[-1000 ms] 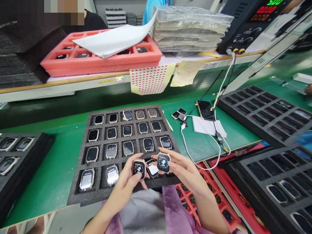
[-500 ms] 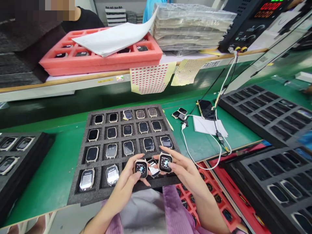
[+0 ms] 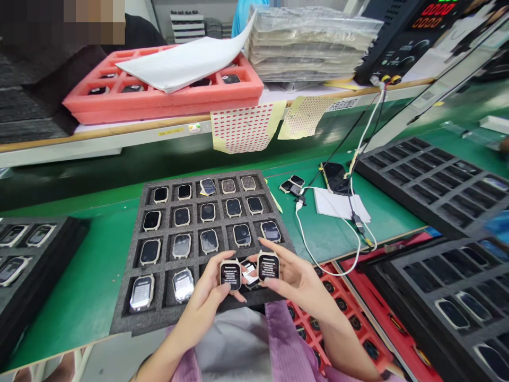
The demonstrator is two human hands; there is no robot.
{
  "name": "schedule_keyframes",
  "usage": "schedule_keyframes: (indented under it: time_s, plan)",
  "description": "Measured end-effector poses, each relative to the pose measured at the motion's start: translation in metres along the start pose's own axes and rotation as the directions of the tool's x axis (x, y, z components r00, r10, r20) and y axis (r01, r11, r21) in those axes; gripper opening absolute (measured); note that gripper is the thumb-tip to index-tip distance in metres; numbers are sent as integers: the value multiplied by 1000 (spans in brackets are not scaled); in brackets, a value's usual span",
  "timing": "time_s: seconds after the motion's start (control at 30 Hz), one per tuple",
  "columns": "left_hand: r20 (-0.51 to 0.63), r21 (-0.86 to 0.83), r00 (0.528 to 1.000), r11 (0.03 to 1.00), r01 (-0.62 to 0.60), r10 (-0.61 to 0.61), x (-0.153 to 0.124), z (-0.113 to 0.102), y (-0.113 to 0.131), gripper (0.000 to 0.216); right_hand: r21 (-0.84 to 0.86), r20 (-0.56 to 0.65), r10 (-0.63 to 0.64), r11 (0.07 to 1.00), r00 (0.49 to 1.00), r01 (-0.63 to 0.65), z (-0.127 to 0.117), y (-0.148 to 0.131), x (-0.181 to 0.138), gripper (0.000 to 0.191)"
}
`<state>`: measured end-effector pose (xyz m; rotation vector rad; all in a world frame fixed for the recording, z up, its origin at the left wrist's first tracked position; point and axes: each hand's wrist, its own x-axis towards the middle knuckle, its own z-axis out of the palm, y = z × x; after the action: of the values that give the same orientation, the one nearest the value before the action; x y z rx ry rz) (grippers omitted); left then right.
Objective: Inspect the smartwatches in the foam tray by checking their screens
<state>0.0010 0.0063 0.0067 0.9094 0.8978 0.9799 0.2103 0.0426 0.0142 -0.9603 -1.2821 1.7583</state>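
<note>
My left hand (image 3: 209, 289) grips a square smartwatch without a strap (image 3: 230, 274), its thumb at the lower edge of the screen. In my right hand (image 3: 296, 278) is a second such smartwatch (image 3: 269, 266), the thumb resting low on its face. Both screens are lit with lines of white text on black. The two are held side by side over the front edge of a grey foam tray (image 3: 159, 286), whose compartments hold several more watch bodies with dark screens. Another watch (image 3: 250, 274) with a white patch on its face lies in the tray between my hands, partly hidden.
A phone (image 3: 335, 178), white paper (image 3: 342, 205) and cables lie right of the tray. More foam trays stand at left (image 3: 51, 265) and right (image 3: 429, 260). A red foam tray (image 3: 167, 103) and a power supply (image 3: 397, 48) sit on the shelf. A person is behind it.
Both watch screens have switched from a clock face to lines of text. My right thumb has moved down from the face's right side to its lower edge.
</note>
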Motion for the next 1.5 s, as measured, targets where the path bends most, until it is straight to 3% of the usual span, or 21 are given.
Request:
schedule_keyframes:
  time_s: [0.07,0.17,0.27,0.37,0.47,0.6,0.73,0.93,1.1,1.23,1.3,1.4,1.5]
  plan:
    - [17,-30,1000,1000,-1,2,0,-1,-1,42,-71,43,-2,997,999,6,-3,-5,-3,70]
    - [45,-98,999,995,-17,22,1,0,-2,42,-331,52,-10,943,999,26,-15,-12,-7,63]
    - [43,-130,998,991,-31,36,2,2,-2,40,-676,56,-134,724,989,136,-31,-19,-8,50]
    - [24,-125,999,992,-30,33,3,5,0,38,-848,150,-200,477,968,230,-44,-23,-3,45]
    - [8,-124,999,991,-44,45,4,6,1,37,-888,227,-148,374,963,267,-50,-25,1,47]
    - [-6,-127,998,990,-62,61,7,6,2,36,-879,263,-124,378,957,291,-55,-25,3,56]
    - [-6,-131,998,989,-66,65,8,6,1,34,-890,217,-219,357,951,285,-61,-25,12,38]
    - [0,-131,997,989,-72,72,8,6,1,31,-937,226,-258,207,939,282,-59,-25,36,29]
    - [0,-123,998,990,-65,65,7,5,0,33,-953,191,-256,181,948,241,-51,-25,49,29]
    - [-24,-102,999,994,-33,30,5,5,-5,57,-957,133,-289,212,948,199,-45,-20,55,28]
    - [-32,-73,999,997,-26,24,4,5,-7,69,-954,65,-318,260,946,152,-44,-16,57,29]
    - [-36,-32,998,998,-44,43,4,5,-9,67,-928,-20,-330,356,944,104,-42,-14,56,28]
    - [-37,-36,998,998,-56,55,5,6,-8,57,-856,7,-362,479,932,193,-38,-18,48,17]
